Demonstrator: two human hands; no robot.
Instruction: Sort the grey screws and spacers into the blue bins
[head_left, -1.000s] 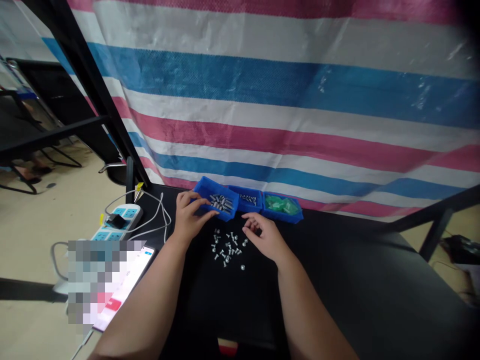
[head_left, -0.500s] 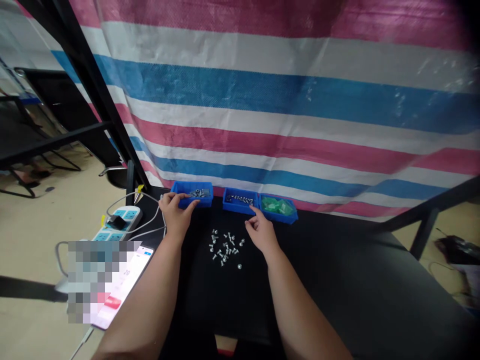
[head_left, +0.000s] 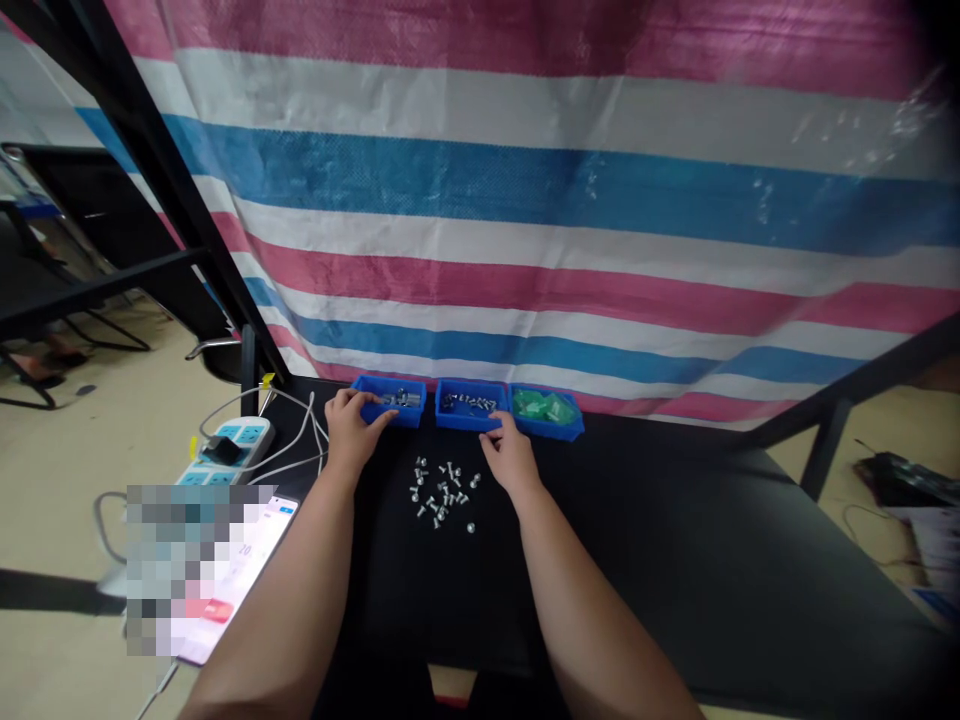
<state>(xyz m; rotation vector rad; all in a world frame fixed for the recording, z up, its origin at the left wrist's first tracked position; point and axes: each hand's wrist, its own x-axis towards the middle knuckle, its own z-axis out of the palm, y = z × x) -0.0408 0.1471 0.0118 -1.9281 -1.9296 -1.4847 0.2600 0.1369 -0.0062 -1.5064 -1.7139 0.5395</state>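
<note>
Head cam is the only view here, so going from that: a shallow **middle blue plastic bin** (head_left: 466,418) is sitting at the back edge of a black **counter** (head_left: 637,560), and I'm placing everything off it. A **left blue bin** (head_left: 388,415) is sitting just beside it on its left, with a small pile of **silver screws** (head_left: 400,399) in it, and the middle one is carrying more of the same. A **right blue bin** (head_left: 545,423) is sitting just beside it on its right, packed with **small green bags** (head_left: 538,405).

The **left hand** (head_left: 351,435) is reaching to the left of the middle bin, with its fingers lying over the left bin's front rim. I can't tell if that grip is clamped on the rim or only resting there. The **right hand** (head_left: 510,458) is sitting at the middle bin's front edge, its fingers and thumb drawn together, though I can't tell if they're pinching anything.

**Loose screws** (head_left: 439,492) are lying scattered on the counter in front of the middle bin. A **striped tarp** (head_left: 525,230) is hanging behind it, while a **power strip** (head_left: 251,435) and **white cables** (head_left: 296,430) are lying well off to its left.
</note>
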